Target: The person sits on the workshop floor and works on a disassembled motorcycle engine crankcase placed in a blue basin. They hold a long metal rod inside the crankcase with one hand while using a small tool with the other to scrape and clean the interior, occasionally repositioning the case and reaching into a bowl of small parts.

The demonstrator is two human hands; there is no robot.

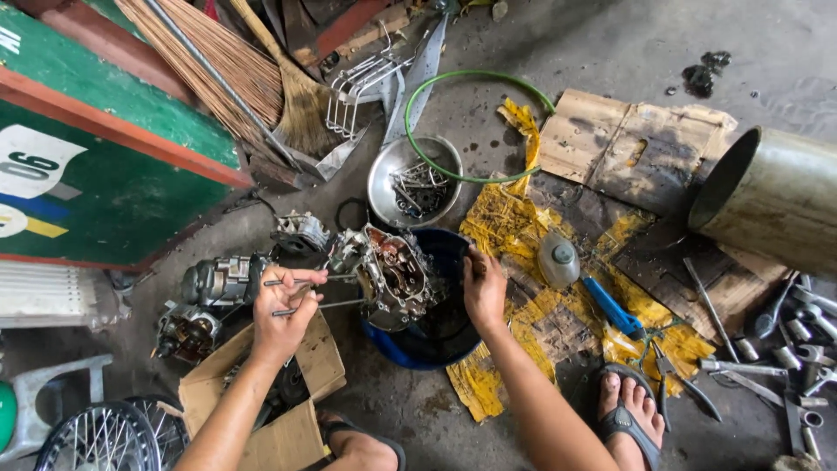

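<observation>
A person's left hand (pixel 283 305) is gripping two long engine studs (pixel 314 294), while the right hand (pixel 482 288) is curling on the blue basin's rim (pixel 417 358); the engine crankcase (pixel 388 275) is sitting between them, a bowl of bolts (pixel 414 181) beyond.

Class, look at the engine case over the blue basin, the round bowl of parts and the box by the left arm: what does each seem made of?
Engine case: seemingly cast metal, dull grey, oily.
Round bowl: likely steel, shiny and reflective.
Box: brown cardboard, creased, torn.
</observation>
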